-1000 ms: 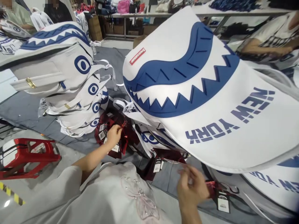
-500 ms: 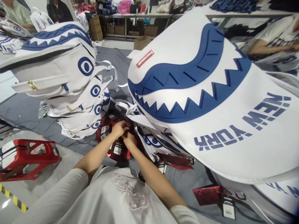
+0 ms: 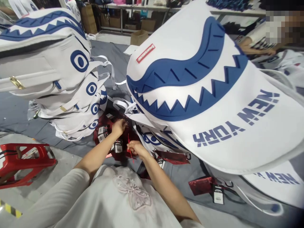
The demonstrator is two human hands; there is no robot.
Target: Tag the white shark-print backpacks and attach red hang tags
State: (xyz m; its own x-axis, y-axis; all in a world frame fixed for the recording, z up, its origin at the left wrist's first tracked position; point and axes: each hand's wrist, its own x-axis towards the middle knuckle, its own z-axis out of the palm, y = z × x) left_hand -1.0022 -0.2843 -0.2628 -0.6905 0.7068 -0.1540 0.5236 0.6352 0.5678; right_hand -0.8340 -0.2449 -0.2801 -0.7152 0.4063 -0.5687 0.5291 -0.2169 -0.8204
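My left hand [image 3: 118, 127] is closed in a pinch at a pile of dark red hang tags [image 3: 104, 133] with small white labels, lying on grey cloth. A little nearer to me, my right hand [image 3: 136, 148] is closed on a thin red string [image 3: 129, 144] that runs up toward the left hand. Right of both hands rises a big white backpack [image 3: 201, 95] with a blue shark mouth and "NEW YORK" lettering; white straps [image 3: 123, 106] hang from it just above the tags.
A stack of white shark backpacks [image 3: 59, 82] with blue eyes lies at the left. A red plastic stool [image 3: 21, 161] stands at lower left. More red tags [image 3: 204, 186] lie on the grey cloth [image 3: 180, 177] at lower right. Another person's arm [image 3: 256, 47] works at upper right.
My right hand came from the lower right to join the left at the tag pile, then drew back toward me with the red string between the hands.
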